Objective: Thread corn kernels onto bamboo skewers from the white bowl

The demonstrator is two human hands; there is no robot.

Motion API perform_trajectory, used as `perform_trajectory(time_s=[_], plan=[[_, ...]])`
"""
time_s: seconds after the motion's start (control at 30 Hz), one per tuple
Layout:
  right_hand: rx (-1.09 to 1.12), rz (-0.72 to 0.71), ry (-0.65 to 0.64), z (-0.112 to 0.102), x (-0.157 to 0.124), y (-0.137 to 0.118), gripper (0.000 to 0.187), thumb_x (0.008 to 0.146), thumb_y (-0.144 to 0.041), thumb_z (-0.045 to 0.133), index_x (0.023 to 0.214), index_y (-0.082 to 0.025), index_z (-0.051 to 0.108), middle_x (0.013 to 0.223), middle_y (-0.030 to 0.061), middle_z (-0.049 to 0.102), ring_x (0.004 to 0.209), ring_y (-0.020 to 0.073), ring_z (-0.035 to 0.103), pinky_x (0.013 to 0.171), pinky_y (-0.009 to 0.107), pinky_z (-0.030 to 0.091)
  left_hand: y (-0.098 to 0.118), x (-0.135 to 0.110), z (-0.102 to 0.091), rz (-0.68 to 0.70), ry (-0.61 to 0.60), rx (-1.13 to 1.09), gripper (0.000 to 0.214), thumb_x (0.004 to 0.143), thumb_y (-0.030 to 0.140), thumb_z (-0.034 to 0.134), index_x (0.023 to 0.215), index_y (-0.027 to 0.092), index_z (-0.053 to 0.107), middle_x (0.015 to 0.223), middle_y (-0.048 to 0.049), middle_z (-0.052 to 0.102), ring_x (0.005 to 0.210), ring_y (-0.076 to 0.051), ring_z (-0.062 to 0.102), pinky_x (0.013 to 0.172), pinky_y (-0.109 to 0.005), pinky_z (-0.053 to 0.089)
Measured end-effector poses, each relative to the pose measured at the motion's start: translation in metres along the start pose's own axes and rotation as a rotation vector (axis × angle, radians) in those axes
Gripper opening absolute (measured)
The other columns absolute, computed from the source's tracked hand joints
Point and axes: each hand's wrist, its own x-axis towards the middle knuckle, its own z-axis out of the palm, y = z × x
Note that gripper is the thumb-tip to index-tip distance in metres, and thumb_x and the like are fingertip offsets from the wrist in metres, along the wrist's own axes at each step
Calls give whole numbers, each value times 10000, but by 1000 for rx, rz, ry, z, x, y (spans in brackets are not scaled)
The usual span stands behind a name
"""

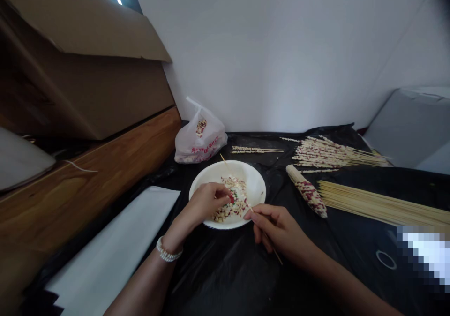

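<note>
A white bowl [255, 175] holds loose corn kernels [225, 212], cream and dark red, over a printed pattern. Above its left half is my left hand [207, 199], closed with the fingertips together over the kernels; whatever they pinch is too small to see. At the bowl's right front rim, my right hand [276, 224] grips a thin bamboo skewer [277, 256]. Its lower end sticks out below my palm, and its upper tip with some pale kernels points into the bowl. Another stick [222, 158] leans over the far rim.
Behind the bowl stands a plastic bag [201, 140] of kernels. Kernel-threaded skewers [318, 152] lie at back right, a few more [248, 150] nearer the middle. A partly stripped corn cob [306, 191] touches bare skewers [379, 201]. White paper [123, 241] and a cardboard box [105, 86] are left.
</note>
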Motion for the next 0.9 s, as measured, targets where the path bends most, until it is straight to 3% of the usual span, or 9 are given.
perform_trajectory(time_s=[0.2, 0.37, 0.5, 0.7, 0.9], plan=[[-4, 14, -2, 1, 0, 0, 319, 885, -465, 524, 735, -188, 575, 518, -40, 559, 335, 48, 412, 356, 188, 234, 0, -7, 2, -1, -143, 273, 236, 599, 265, 741, 830, 219, 711, 777, -33, 689, 689, -194, 573, 563, -266, 308], [0, 22, 2, 3, -1, 0, 320, 867, -473, 531, 732, -186, 575, 516, -41, 555, 335, 49, 407, 357, 184, 237, 5, -8, 6, -22, -111, 329, 65, 674, 215, 635, 730, 206, 668, 728, -46, 679, 649, -193, 565, 570, -280, 307], [-11, 32, 7, 4, -2, -2, 340, 853, -500, 529, 732, -185, 570, 512, -44, 552, 335, 52, 405, 355, 179, 240, 3, -8, 7, -8, -96, 299, 73, 690, 181, 593, 690, 200, 664, 690, -43, 676, 628, -185, 566, 581, -279, 333], [4, 32, -3, 3, -2, -2, 307, 872, -461, 521, 750, -185, 575, 522, -39, 556, 339, 48, 413, 348, 177, 237, -1, -2, 5, 76, 12, 29, 99, 754, 216, 616, 718, 197, 706, 709, -36, 700, 656, -173, 590, 623, -267, 400], [29, 34, -41, 3, -2, -1, 283, 891, -432, 514, 824, -173, 603, 527, -45, 566, 334, 47, 421, 356, 180, 234, 3, 8, -3, -70, 243, -626, 80, 709, 210, 742, 750, 158, 698, 709, -40, 711, 636, -133, 636, 638, -235, 504]])
